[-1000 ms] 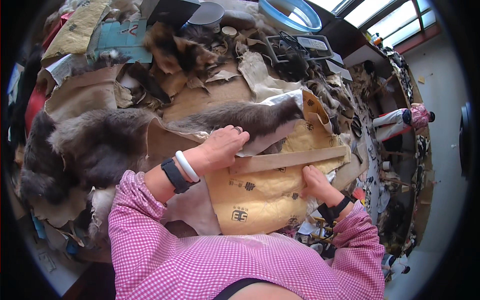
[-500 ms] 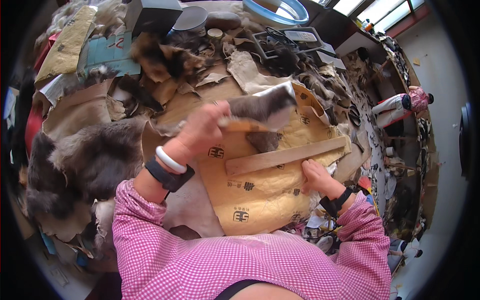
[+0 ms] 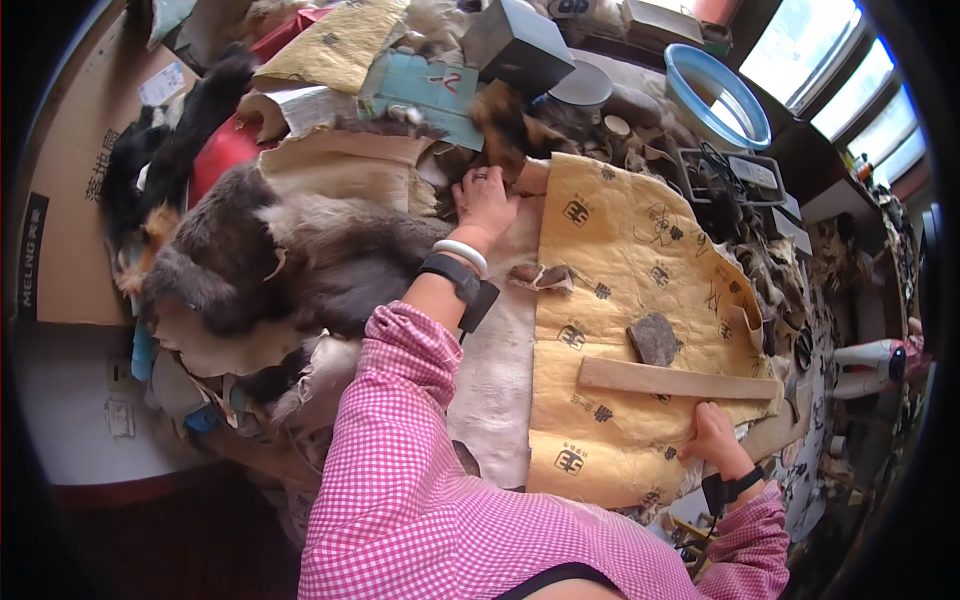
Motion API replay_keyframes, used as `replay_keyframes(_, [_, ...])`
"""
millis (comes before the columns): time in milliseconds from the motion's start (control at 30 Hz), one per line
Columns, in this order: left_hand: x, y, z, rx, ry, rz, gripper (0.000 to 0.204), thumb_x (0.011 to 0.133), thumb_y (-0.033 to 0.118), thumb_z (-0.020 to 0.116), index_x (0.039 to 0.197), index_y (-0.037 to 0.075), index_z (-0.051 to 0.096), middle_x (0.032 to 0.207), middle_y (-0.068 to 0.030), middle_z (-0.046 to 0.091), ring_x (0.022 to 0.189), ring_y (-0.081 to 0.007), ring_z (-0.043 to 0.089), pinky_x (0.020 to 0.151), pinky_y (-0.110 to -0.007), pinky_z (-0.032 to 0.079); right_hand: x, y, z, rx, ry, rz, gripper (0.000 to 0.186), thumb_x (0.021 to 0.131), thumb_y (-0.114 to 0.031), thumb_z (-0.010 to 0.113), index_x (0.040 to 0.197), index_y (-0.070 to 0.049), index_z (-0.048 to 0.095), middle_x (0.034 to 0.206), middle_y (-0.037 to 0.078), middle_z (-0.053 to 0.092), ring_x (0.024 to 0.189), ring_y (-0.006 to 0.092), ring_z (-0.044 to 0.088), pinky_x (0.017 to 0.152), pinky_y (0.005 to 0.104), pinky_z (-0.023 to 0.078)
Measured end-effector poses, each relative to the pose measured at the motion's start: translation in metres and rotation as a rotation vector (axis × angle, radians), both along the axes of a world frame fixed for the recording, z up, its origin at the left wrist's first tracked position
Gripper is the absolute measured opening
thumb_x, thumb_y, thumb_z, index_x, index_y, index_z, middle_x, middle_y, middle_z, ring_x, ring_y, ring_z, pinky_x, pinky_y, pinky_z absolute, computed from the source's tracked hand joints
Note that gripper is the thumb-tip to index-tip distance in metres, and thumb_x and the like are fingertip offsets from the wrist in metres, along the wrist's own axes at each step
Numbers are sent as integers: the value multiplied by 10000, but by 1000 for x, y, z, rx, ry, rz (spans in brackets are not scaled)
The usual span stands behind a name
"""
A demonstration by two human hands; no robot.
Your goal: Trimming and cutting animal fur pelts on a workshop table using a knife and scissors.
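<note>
A large yellow paper pattern sheet (image 3: 620, 330) with dark printed marks lies over a pale hide (image 3: 490, 350). On it rest a flat wooden strip (image 3: 680, 380) and a grey stone-like piece (image 3: 653, 340). At the sheet's left edge sits a small brown scrap (image 3: 541, 278). My left hand (image 3: 485, 205) reaches to the far end of the hide, fingers apart, beside the grey-brown fur pelts (image 3: 340, 250); it holds nothing that I can see. Below the wooden strip, my right hand (image 3: 713, 438) lies on the sheet's near right edge, thumb and fingers spread.
Behind are a grey box (image 3: 520, 55), a light blue basin (image 3: 715, 95) and a grey tray (image 3: 735, 175) with a cord and a device. A cardboard box (image 3: 85, 200) stands at the left. Black scissors (image 3: 803, 348) lie at the right. Another person (image 3: 880, 358) is at the far right.
My view has swung left. My left hand, earlier blurred beside a raised flap with fur, has moved to the far end of the hide. The yellow sheet now lies flatter; my right hand stays by its edge.
</note>
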State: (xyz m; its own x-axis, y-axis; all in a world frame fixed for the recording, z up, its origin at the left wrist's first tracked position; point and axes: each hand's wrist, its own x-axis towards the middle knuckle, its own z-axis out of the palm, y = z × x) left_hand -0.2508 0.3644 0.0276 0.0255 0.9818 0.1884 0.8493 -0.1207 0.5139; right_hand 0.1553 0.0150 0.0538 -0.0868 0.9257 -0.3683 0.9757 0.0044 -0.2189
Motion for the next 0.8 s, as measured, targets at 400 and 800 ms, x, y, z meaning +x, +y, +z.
replay_keyframes(400, [6,2,-3,-85,-203,-186,303,763,159,655,1035,62,565,958,-194,658,955,-381,612,813,-462,474,1,1,3,-4,7,24,595,347,-223,882,752,-63,478,798,141,523,835,367,506,728,413,410])
replay_keyframes(800, [-1,-7,16,105,128,-62,384,750,193,652,1101,67,562,1061,-208,626,1012,-388,594,851,-474,474,5,0,1,-16,-3,40,637,353,-224,888,814,-39,490,840,164,551,866,382,529,758,435,441])
